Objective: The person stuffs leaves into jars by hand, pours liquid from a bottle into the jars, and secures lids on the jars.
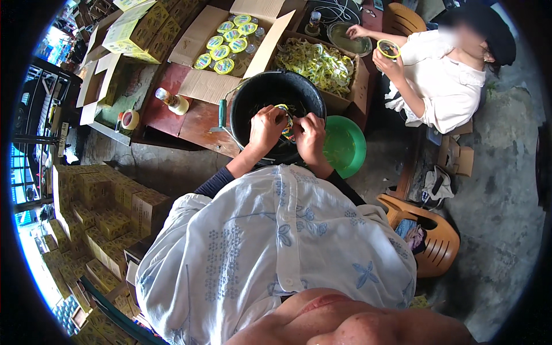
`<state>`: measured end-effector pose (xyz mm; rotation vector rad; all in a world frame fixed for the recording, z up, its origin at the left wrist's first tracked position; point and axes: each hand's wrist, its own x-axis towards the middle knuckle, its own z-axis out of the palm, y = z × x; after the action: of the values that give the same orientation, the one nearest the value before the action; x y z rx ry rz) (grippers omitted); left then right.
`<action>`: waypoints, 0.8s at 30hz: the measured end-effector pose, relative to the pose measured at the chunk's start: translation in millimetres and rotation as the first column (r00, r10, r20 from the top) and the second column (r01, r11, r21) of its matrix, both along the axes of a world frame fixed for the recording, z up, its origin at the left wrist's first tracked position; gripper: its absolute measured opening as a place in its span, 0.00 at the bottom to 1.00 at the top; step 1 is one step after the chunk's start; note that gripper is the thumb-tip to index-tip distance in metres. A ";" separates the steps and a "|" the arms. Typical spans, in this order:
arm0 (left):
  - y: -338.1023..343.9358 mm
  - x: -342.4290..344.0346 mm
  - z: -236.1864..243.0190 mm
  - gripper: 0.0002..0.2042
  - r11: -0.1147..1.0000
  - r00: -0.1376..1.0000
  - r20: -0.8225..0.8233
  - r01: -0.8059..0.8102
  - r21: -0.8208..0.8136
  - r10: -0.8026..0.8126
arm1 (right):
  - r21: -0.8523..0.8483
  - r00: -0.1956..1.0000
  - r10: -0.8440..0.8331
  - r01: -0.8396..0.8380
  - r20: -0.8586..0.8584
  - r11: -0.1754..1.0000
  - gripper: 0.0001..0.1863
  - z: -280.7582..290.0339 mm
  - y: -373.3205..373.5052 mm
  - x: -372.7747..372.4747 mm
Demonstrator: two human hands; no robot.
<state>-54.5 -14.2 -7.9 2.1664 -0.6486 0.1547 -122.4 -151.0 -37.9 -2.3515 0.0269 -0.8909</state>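
Both my hands are over the mouth of a black bucket point(237, 106), close together, with fingers bent inward. Between them is a small printed piece point(286, 130) with a yellow edge and bright colours, mostly covered by the fingers; its exact kind I cannot make out. My left hand point(266, 130) pinches it from the left. My right hand point(310, 137) has its fingertips closed at its right side. Thin, pale strips show faintly in the dark bucket. A teal grip point(222, 114) stands at the bucket's left edge.
An open carton point(190, 49) holds several yellow-lidded cups point(220, 52). Beside it, another carton is filled with yellow-green strips point(316, 66). A green basin point(351, 146) sits right of the bucket. A co-worker point(443, 75) holds a yellow-rimmed cup point(389, 49). Stacked cartons point(103, 207) stand left.
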 end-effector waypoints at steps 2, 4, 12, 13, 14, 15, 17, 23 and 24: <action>-0.4 1.3 -5.7 0.06 1.000 1.000 -0.009 0.007 0.016 -0.007 | -0.013 1.000 0.004 -0.004 -0.006 1.000 0.07 -1.4 0.3 2.0; -1.9 -1.1 -9.3 0.05 0.999 1.000 0.017 0.020 -0.027 -0.019 | -0.005 1.000 -0.022 0.022 -0.005 1.000 0.06 -0.6 1.9 3.6; 2.3 8.1 -7.9 0.07 0.998 1.000 0.009 0.021 -0.061 -0.020 | 0.342 0.996 -0.092 0.087 -0.001 0.936 0.07 -4.2 -27.0 21.2; 6.4 13.2 -9.7 0.07 0.991 0.996 -0.092 0.000 -0.132 -0.012 | 0.393 0.995 -0.097 0.091 -0.004 0.915 0.06 -3.3 -32.0 17.4; 10.6 18.9 -12.6 0.08 0.980 0.981 -0.193 -0.028 -0.199 -0.011 | 0.444 0.995 -0.103 0.096 -0.008 0.891 0.06 -2.2 -37.4 11.8; 15.7 25.6 -14.9 0.08 0.975 0.977 -0.212 -0.056 -0.215 0.009 | 0.452 0.993 -0.110 0.084 0.033 0.888 0.06 -0.7 -44.4 8.1; 22.2 39.6 -25.9 0.08 0.924 0.853 -0.519 -0.155 -0.350 -0.053 | 0.429 0.984 -0.172 0.135 0.049 0.893 0.06 -1.8 -61.9 -1.8; 29.7 57.1 -33.3 0.15 0.752 0.448 -0.823 -0.389 -0.532 -0.351 | 0.225 0.921 -0.310 0.362 -0.236 0.905 0.05 -83.9 -122.2 -46.2; 28.7 58.4 -35.9 0.15 0.753 0.449 -0.821 -0.383 -0.535 -0.354 | 0.026 0.848 -0.369 0.409 -0.380 0.912 0.05 -108.1 -129.5 -53.4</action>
<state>3.9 14.5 -43.8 1.2100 0.1112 -0.6762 -175.8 -280.6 -146.0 -2.4171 0.7151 -0.5895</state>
